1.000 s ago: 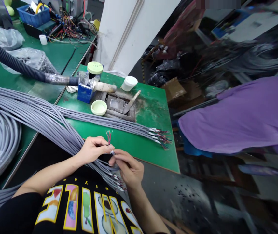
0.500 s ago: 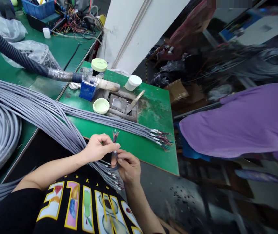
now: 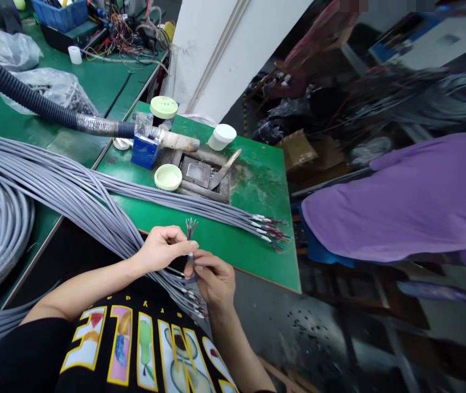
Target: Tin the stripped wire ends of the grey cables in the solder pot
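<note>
Between my two hands, a grey multi-core cable [image 3: 191, 260] stands end up, its thin coloured wires [image 3: 191, 228] fanning out at the top. My left hand [image 3: 166, 248] pinches it just below the wires, thumb across the front. Lower down, the fingers of my right hand [image 3: 215, 275] close round the same cable; their tips are partly hidden. Below the hands hangs a group of grey cable ends [image 3: 184, 297]. A bundle of grey cables [image 3: 200, 206] lies across the green table beyond, stripped coloured wires [image 3: 272, 229] at its right end.
A solder pot [image 3: 197, 172] is set into the green table [image 3: 266, 164], a scraper [image 3: 225, 168] lying over it. Near it are a pale green dish [image 3: 168, 178], a white cup [image 3: 222, 137] and an extraction hose [image 3: 97, 124]. A person in purple [image 3: 405, 202] is at the right.
The wire tips between my hands lean slightly further left and look differently spread. Both hands keep nearly the same grip; the whole view has shifted a little.
</note>
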The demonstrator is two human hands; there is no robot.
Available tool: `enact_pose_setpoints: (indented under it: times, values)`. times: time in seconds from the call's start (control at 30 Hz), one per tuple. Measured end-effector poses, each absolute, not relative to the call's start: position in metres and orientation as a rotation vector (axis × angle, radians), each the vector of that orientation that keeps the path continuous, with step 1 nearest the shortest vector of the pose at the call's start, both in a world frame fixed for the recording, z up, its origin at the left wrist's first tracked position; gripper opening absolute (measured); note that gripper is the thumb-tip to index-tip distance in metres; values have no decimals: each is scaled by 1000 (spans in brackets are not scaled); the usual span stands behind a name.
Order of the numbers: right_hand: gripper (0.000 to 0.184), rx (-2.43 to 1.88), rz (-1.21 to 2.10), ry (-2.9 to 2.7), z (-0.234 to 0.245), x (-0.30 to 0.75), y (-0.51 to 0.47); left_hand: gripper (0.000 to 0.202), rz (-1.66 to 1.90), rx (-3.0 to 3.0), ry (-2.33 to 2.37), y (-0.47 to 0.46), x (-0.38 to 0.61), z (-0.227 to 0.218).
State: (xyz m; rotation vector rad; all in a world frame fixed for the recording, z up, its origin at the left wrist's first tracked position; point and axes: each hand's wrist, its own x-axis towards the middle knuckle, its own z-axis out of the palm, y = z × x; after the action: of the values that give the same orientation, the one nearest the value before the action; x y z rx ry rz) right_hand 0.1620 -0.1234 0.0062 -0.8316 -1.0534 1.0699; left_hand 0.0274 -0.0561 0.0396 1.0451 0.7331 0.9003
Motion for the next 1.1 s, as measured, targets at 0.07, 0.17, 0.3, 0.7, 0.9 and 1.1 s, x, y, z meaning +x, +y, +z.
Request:
enact_pose_setpoints:
  times: [0.07, 0.17, 0.3, 0.7, 0.9, 1.1]
  values:
    - [14, -850, 1030, -1078, 7, 162, -125, 49, 870, 996, 697, -56, 26, 38]
    - [18, -877, 992, -1123, 8, 163, -127, 45, 840, 936, 674, -56, 22, 35]
    - [21, -888, 978, -1182, 13, 162, -129, 40, 834, 864, 658, -57, 17, 32]
    - [31, -895, 915, -1294, 20, 160, -128, 37, 844, 796, 617, -57, 13, 24]
    - [29, -889, 941, -1306, 20, 158, -129, 40, 833, 778, 595, -57, 12, 24]
    - [30, -879, 964, -1300, 14, 157, -130, 43, 817, 737, 595, -58, 12, 26]
